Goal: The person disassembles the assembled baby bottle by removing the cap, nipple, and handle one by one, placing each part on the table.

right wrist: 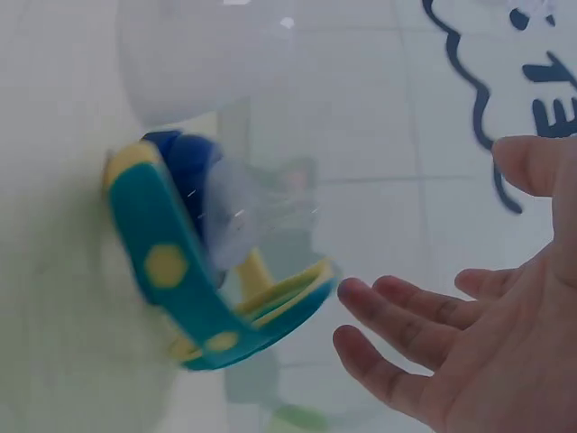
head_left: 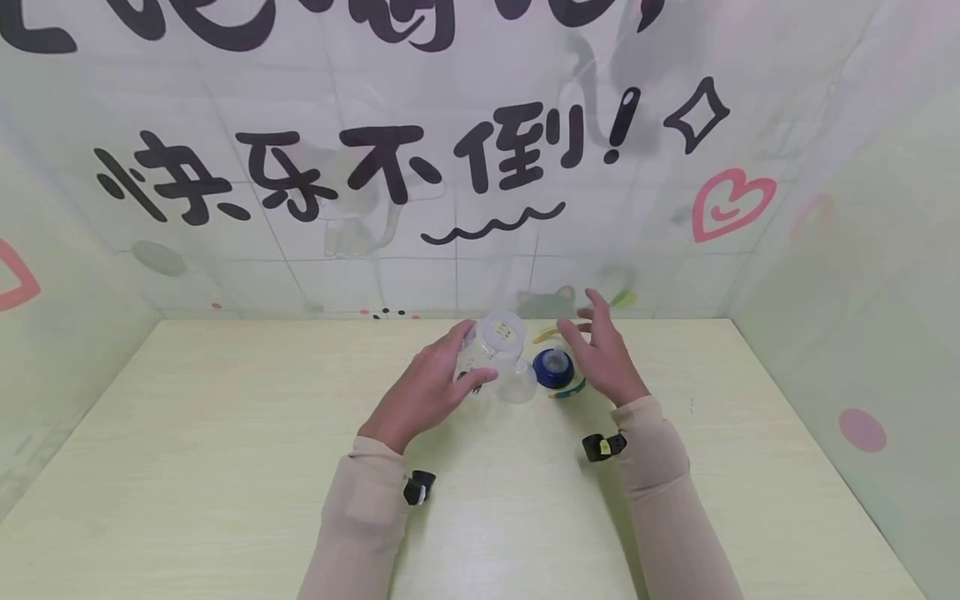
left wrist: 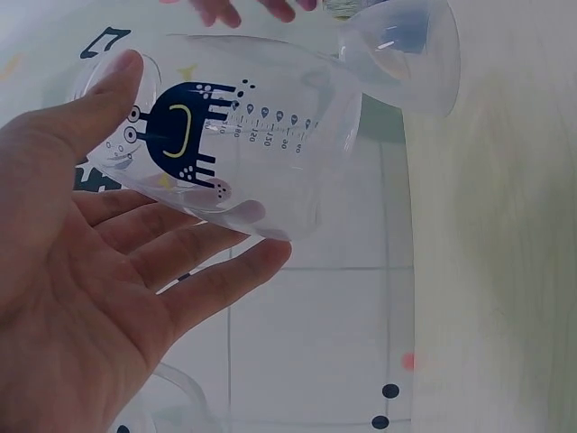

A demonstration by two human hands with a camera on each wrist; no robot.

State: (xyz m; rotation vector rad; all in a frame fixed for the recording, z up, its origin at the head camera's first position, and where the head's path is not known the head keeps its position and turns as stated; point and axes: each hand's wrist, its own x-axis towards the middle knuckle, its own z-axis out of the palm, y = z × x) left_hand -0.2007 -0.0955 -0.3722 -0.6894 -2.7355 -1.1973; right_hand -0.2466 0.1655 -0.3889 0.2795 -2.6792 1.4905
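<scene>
My left hand [head_left: 427, 379] holds a clear baby bottle [left wrist: 270, 126] tilted above the table, thumb on one side and fingers on the other. A dark blue crab-like print and a measuring scale mark its wall; its flat base [head_left: 503, 332] faces up toward the head camera. Just right of it on the table is a blue collar with a clear nipple [head_left: 555, 365]. Teal and yellow handles [right wrist: 171, 253] surround that collar. Beside it stands a clear dome cap [head_left: 517, 385], partly overlapped by the bottle. With fingers spread, my right hand [head_left: 606, 358] hovers near the handles, holding nothing.
The pale wood-grain table [head_left: 225, 467] ends at a back wall [head_left: 405, 287] covered with a printed sheet, close behind both hands. A side wall [head_left: 840, 333] rises at the right and another [head_left: 67, 333] at the left. Wrist cameras [head_left: 603, 447] sit under both sleeves.
</scene>
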